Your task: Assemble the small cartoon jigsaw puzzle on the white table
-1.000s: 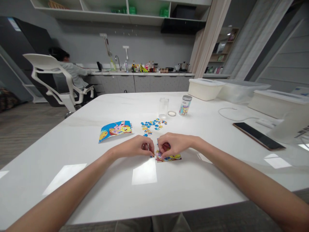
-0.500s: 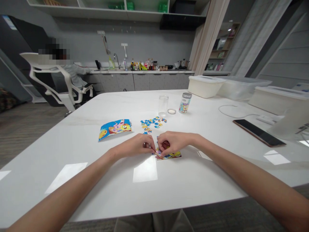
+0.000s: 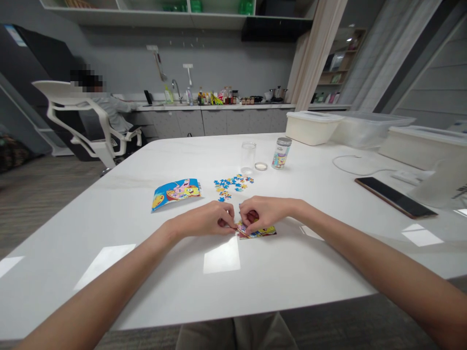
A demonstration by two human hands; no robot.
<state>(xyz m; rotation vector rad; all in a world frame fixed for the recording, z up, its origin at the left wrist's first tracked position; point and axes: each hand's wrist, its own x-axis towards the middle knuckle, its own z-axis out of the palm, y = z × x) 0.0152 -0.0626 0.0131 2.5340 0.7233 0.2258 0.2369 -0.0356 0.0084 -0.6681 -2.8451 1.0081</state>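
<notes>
A partly joined jigsaw puzzle [image 3: 268,231] with a colourful cartoon print lies flat on the table in front of me. My left hand [image 3: 209,218] is closed in a pinch at its left edge, on a small puzzle piece mostly hidden by the fingertips. Curled over the top left of the joined part, my right hand [image 3: 264,214] presses on it with thumb and fingers and covers some of it. Just beyond my hands is a scatter of loose puzzle pieces [image 3: 231,183], mainly blue and yellow. To the left lies a curved picture sheet [image 3: 177,193] with the same cartoon style.
Behind the pieces stand a clear jar [image 3: 248,158], its lid [image 3: 260,166] and a printed can [image 3: 281,153]. A phone [image 3: 395,197], a white cable [image 3: 346,167] and plastic boxes [image 3: 312,129] occupy the right side. A person sits in a white chair [image 3: 105,121] at the far left.
My left fingertips have moved slightly right, closer against the puzzle's left edge. The right hand keeps its place on the puzzle. The whole view has shifted a little.
</notes>
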